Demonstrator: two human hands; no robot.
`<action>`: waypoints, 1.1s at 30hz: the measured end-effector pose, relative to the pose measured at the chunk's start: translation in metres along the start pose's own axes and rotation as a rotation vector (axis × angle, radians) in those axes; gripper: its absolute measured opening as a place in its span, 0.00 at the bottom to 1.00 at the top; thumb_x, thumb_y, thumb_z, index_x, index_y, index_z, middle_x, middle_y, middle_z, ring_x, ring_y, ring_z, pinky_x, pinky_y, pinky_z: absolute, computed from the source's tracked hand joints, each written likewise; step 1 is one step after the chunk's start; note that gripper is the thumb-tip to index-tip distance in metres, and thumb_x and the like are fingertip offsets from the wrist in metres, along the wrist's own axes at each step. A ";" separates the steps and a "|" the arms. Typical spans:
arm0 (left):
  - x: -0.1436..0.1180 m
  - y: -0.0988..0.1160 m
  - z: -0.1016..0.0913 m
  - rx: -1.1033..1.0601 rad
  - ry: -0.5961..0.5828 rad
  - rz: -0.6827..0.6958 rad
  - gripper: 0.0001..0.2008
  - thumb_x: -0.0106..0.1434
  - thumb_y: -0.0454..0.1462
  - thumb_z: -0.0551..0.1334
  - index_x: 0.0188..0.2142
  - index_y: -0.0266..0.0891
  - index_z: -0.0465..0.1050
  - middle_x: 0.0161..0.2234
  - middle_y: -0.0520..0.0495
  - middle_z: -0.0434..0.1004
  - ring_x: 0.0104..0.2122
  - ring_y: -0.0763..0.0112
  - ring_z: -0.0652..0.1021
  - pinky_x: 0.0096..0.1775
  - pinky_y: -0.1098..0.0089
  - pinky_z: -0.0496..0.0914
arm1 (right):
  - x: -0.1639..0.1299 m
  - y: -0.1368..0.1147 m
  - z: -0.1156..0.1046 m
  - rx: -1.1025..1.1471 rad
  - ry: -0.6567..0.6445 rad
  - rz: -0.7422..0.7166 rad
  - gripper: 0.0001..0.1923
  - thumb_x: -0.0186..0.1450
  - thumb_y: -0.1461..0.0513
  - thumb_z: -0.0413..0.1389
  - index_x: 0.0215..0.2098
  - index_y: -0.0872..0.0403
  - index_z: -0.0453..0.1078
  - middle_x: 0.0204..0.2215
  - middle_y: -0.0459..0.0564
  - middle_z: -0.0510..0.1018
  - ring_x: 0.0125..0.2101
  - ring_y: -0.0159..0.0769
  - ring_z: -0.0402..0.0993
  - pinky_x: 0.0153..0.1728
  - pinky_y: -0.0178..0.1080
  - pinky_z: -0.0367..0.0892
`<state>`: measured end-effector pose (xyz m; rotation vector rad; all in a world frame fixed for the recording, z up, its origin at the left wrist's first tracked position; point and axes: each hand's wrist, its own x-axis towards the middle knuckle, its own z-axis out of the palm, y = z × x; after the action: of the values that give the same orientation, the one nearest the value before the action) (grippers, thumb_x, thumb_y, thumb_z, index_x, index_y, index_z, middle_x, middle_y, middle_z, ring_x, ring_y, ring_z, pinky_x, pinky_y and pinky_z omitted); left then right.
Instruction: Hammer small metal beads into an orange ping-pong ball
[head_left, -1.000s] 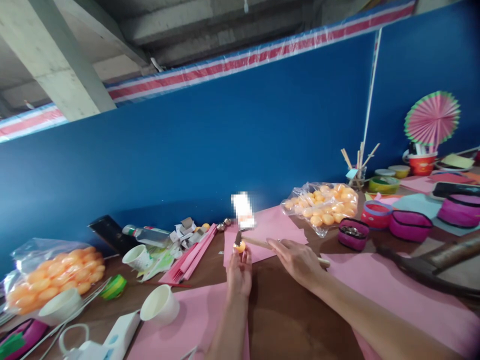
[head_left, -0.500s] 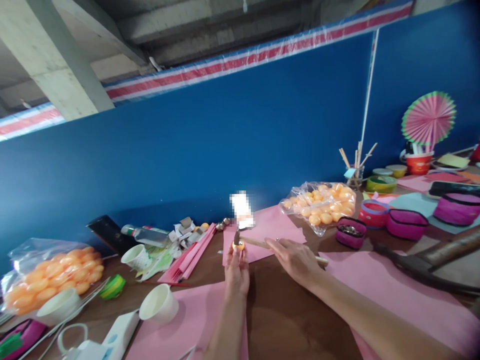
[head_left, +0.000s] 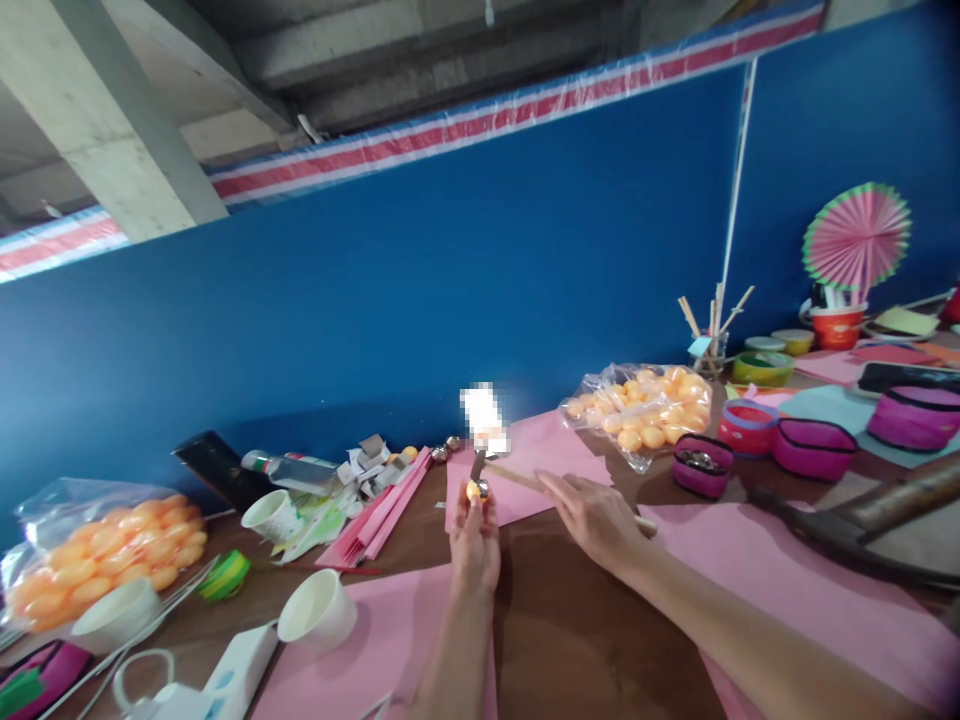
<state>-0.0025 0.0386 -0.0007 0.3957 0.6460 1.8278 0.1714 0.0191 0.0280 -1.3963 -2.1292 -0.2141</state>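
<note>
Left hand pinches a small orange ball while the right hand holds a hammer over it.

The left hand (head_left: pixel 475 545) is closed at the fingertips on the orange ball (head_left: pixel 475 490), lifting it clear of the surface (head_left: pixel 570 630), likely so the tool can meet it from above. The right hand (head_left: pixel 596 520) is wrapped round the wooden handle of the hammer (head_left: pixel 517 478), whose dark head sits right on top of the ball, just past the left fingertips. A pink paper sheet (head_left: pixel 547 450) lies beyond both hands. A bag of orange balls (head_left: pixel 645 410) sits further out past the right hand, and a paper cup (head_left: pixel 319 610) lies to the left of the left wrist.
</note>
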 end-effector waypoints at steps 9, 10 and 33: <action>0.004 0.001 -0.003 -0.022 0.048 -0.053 0.06 0.56 0.28 0.58 0.33 0.34 0.72 0.33 0.45 0.74 0.35 0.74 0.75 0.43 0.71 0.69 | -0.001 0.001 0.005 0.035 0.032 0.026 0.17 0.66 0.60 0.40 0.51 0.47 0.61 0.28 0.46 0.74 0.27 0.28 0.70 0.25 0.29 0.56; 0.003 0.001 -0.003 -0.029 0.054 -0.061 0.05 0.56 0.29 0.57 0.31 0.33 0.72 0.32 0.45 0.74 0.35 0.74 0.75 0.44 0.70 0.69 | -0.001 0.002 0.006 0.030 0.024 0.022 0.17 0.66 0.60 0.41 0.51 0.47 0.61 0.28 0.46 0.74 0.26 0.28 0.70 0.24 0.29 0.56; 0.006 -0.001 -0.007 -0.051 0.106 -0.159 0.07 0.59 0.31 0.54 0.32 0.32 0.71 0.33 0.42 0.74 0.35 0.72 0.76 0.39 0.73 0.71 | -0.001 -0.001 0.006 0.025 0.033 0.004 0.16 0.66 0.61 0.42 0.51 0.46 0.61 0.27 0.46 0.74 0.27 0.29 0.70 0.23 0.30 0.54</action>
<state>-0.0081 0.0431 -0.0068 0.2088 0.6830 1.7183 0.1689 0.0206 0.0223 -1.3732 -2.0951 -0.2070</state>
